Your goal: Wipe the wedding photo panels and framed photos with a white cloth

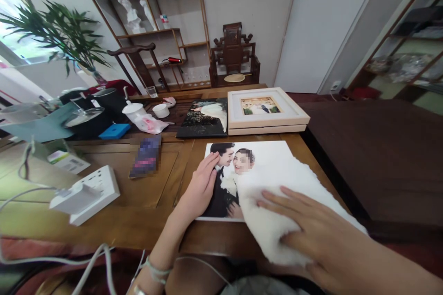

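A photo panel (pixel 225 193) with a portrait of a couple lies flat on the wooden table in front of me. My left hand (pixel 199 189) rests on its left side, fingers stretched out and holding nothing. Over the panel's right part spreads a fluffy white towel (pixel 294 175), which hides that part of the picture and hangs past the panel's near edge. My right hand (pixel 301 216) presses on this towel, with some of the cloth bunched under its bent fingers.
Behind the panel are a dark photo print (pixel 202 122) and stacked light wooden frames (pixel 268 110). Left stand a white power strip (pixel 93 193) with cables, a blurred phone-sized item (pixel 146 156), a blue box (pixel 115 131) and white teaware (pixel 134 109). A brown surface (pixel 387 156) lies right.
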Action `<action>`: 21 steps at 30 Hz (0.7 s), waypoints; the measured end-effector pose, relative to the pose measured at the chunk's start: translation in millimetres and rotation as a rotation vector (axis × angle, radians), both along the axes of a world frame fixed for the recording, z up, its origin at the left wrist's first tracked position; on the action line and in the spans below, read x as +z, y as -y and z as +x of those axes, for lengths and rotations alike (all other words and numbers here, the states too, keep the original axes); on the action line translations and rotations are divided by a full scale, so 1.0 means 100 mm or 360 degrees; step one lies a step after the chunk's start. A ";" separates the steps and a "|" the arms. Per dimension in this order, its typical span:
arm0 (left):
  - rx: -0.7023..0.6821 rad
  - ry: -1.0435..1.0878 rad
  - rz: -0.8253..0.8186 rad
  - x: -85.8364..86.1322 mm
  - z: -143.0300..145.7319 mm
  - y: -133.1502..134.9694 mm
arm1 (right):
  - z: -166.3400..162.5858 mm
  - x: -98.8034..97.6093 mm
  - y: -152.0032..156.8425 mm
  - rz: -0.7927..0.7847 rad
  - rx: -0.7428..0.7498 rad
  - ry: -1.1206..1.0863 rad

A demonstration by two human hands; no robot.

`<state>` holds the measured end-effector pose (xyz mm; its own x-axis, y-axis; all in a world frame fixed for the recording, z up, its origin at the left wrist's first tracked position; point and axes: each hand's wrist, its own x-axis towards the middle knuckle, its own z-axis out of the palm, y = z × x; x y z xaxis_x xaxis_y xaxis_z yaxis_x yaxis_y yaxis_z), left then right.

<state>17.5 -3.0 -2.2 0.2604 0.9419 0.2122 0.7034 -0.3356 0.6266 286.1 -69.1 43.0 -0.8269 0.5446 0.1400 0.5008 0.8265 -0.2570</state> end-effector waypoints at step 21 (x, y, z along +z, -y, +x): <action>-0.0002 0.0026 0.0020 -0.04 -0.01 -0.01 | -0.25 -0.12 0.09 0.0063 0.0082 0.0017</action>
